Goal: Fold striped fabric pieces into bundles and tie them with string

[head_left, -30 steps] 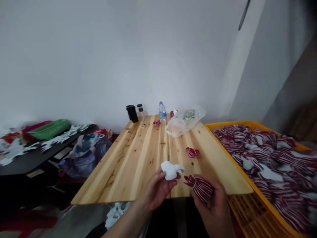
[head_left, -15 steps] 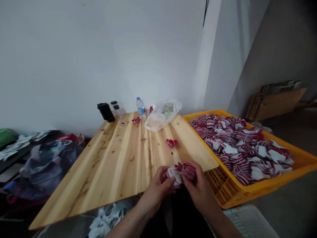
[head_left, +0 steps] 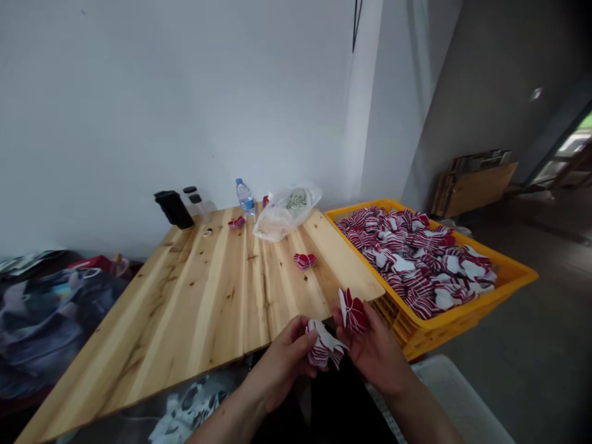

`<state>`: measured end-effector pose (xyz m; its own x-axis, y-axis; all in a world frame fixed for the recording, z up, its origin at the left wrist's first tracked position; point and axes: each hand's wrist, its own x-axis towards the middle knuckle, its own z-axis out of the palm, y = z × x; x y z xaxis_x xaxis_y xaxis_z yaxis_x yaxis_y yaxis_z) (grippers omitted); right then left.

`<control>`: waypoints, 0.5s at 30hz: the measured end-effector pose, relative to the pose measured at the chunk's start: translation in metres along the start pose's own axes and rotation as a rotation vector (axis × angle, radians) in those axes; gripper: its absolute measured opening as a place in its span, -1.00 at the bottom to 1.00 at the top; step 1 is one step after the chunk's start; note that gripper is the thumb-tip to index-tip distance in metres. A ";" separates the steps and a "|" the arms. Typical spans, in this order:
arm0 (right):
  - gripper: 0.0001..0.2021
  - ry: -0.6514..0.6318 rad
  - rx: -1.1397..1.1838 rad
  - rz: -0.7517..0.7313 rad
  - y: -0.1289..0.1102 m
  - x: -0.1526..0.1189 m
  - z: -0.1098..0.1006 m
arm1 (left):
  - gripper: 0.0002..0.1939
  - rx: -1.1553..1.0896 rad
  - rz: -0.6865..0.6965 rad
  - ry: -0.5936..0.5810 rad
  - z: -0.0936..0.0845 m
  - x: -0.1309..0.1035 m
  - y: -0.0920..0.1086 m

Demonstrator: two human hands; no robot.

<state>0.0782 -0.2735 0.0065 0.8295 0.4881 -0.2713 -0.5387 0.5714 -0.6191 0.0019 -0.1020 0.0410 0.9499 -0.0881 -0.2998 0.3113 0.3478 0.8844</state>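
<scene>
My left hand (head_left: 296, 348) is closed on a small stack of red-and-white striped fabric pieces (head_left: 322, 345), a white face showing on top. In my right hand (head_left: 374, 354) sits a red fabric bundle (head_left: 354, 313) with thin white lines across it, perhaps a tie. The stack and the bundle are apart, both held past the near edge of the wooden table (head_left: 203, 302). A similar bundle (head_left: 305, 261) lies on the table beyond my hands, and another striped bundle (head_left: 237, 222) rests farther back.
On the right stands a yellow crate (head_left: 509, 280) heaped with striped fabric pieces (head_left: 411, 253). At the table's back are a plastic bag (head_left: 277, 219), a water bottle (head_left: 245, 198) and a black cup (head_left: 174, 209). A white bin (head_left: 456, 388) is below right.
My hands have moved apart; the fabric they held together is now split, a stack in the left and the red bundle in the right. The view has swung to the right.
</scene>
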 end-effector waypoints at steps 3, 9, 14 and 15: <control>-0.59 0.088 -0.390 -0.326 0.004 -0.011 -0.003 | -0.70 -0.016 -0.003 0.014 0.002 0.004 -0.010; -0.28 -0.151 -1.249 -0.692 0.032 -0.037 -0.046 | -0.61 -0.101 -0.128 0.029 0.012 0.024 -0.057; -0.20 -0.030 -1.365 -0.622 0.058 -0.059 -0.083 | -0.52 -0.042 -0.290 -0.020 0.023 0.033 -0.092; -0.24 -0.003 -1.341 -0.625 0.062 -0.062 -0.088 | -0.49 -0.004 -0.313 -0.030 0.025 0.034 -0.097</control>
<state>0.0063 -0.3264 -0.0794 0.8693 0.4005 0.2898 0.4337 -0.3366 -0.8358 0.0050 -0.1621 -0.0457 0.8082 -0.2186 -0.5469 0.5889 0.3027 0.7493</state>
